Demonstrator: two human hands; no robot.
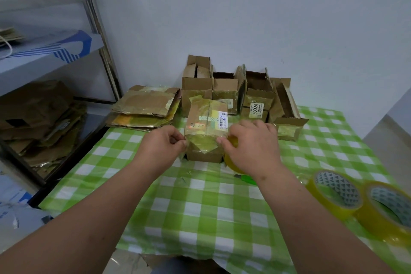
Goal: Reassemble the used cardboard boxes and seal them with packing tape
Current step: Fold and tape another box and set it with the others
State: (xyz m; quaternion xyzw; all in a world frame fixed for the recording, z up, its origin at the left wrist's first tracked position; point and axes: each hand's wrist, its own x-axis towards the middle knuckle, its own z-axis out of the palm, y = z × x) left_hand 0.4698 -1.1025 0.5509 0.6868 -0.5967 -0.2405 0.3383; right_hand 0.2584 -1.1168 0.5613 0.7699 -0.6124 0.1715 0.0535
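Note:
A small closed cardboard box (206, 127) with old yellowish tape and a barcode label stands on the green checked tablecloth (200, 207). My left hand (164, 142) pinches the free end of clear tape at the box's left front edge. My right hand (251, 144) grips a roll of yellowish packing tape (231, 160) against the box's right side; the hand hides most of the roll. A strip of tape stretches across the box's front between the two hands.
Several open cardboard boxes (258, 98) stand along the wall behind. Flattened boxes (144, 107) lie stacked at the table's back left. Two spare tape rolls (355, 198) sit at the right edge. A green utility knife (246, 179) lies under my right wrist. Shelves with cardboard (40, 118) stand left.

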